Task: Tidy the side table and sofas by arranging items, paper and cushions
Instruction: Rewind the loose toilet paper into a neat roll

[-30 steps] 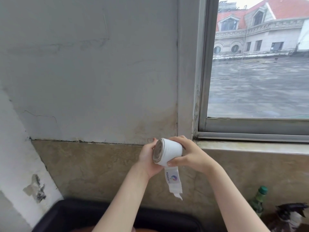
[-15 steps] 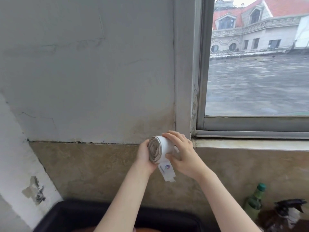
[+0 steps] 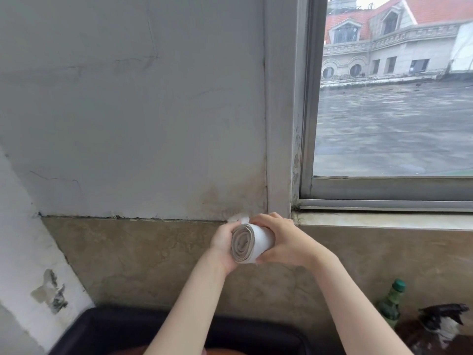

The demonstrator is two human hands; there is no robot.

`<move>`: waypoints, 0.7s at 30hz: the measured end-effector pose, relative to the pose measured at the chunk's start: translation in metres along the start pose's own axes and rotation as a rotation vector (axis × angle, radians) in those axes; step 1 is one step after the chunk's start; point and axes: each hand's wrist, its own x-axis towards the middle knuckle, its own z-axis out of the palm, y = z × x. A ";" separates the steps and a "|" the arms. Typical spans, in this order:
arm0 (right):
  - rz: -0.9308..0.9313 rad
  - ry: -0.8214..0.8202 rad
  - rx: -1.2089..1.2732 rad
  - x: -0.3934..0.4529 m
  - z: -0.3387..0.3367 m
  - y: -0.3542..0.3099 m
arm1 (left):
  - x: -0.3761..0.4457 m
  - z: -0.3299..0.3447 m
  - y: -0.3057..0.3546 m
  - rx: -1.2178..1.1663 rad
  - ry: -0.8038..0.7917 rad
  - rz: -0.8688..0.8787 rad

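A white roll of thin bags or paper (image 3: pixel 249 243) is held up in front of the wall, its spiral end facing me. My left hand (image 3: pixel 222 242) grips it from the left and behind. My right hand (image 3: pixel 284 242) wraps over the roll from the right, fingers curled across its top. The loose printed tail is wound against the roll and mostly hidden under my hands.
A black sofa back (image 3: pixel 122 329) runs along the bottom edge. A green bottle (image 3: pixel 390 304) and a dark spray bottle (image 3: pixel 442 322) stand at the lower right. A beige tiled wall (image 3: pixel 143 254) and a window sill (image 3: pixel 384 220) lie straight ahead.
The hanging printed tail of the roll has been wound up onto the roll. Both hands stayed on it and turned it slightly.
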 end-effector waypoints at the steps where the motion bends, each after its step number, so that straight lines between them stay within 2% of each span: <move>1: 0.016 -0.017 0.008 -0.001 -0.002 -0.001 | -0.001 0.000 0.000 0.032 -0.009 -0.002; 8: -0.111 0.018 -0.061 0.002 -0.006 -0.002 | 0.004 -0.004 0.000 0.160 -0.174 0.077; 11: -0.064 0.026 0.071 0.002 -0.006 0.002 | 0.003 -0.007 -0.003 0.198 -0.229 0.114; 14: -0.070 0.049 0.154 0.004 -0.003 0.002 | 0.003 -0.012 -0.006 0.110 -0.264 0.121; 18: -0.179 0.202 0.007 0.004 0.008 -0.001 | 0.007 -0.007 -0.002 -0.024 -0.189 0.150; 21: -0.158 0.274 -0.087 0.007 0.021 -0.003 | 0.011 -0.003 -0.004 -0.073 -0.126 0.159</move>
